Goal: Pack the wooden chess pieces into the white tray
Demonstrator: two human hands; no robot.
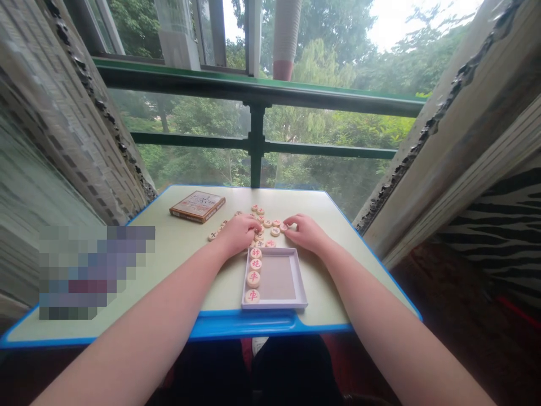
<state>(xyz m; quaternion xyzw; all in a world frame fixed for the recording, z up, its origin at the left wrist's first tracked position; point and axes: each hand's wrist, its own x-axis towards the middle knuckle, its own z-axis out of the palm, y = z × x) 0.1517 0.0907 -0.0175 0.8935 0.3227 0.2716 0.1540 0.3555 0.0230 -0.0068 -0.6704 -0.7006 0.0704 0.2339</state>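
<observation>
Filling the tray (pixel 279 276), at the counter's (pixel 169 248) near edge, seems in hand; loose pieces (pixel 275 232) lie just beyond it. The left hand (pixel 242 230) and right hand (pixel 307 232) curl over pieces; I cannot tell whether either grips. Next likely needs a light pinch.

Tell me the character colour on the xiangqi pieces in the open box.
Red, on all four xiangqi pieces; best seen in the head view.

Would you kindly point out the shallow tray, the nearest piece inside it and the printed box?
Shallow tray (pixel 279 276), head view: bare floor.
Nearest piece (pixel 252 296), head view: marked top face.
Printed box (pixel 198 203), head view: upper face.
</observation>
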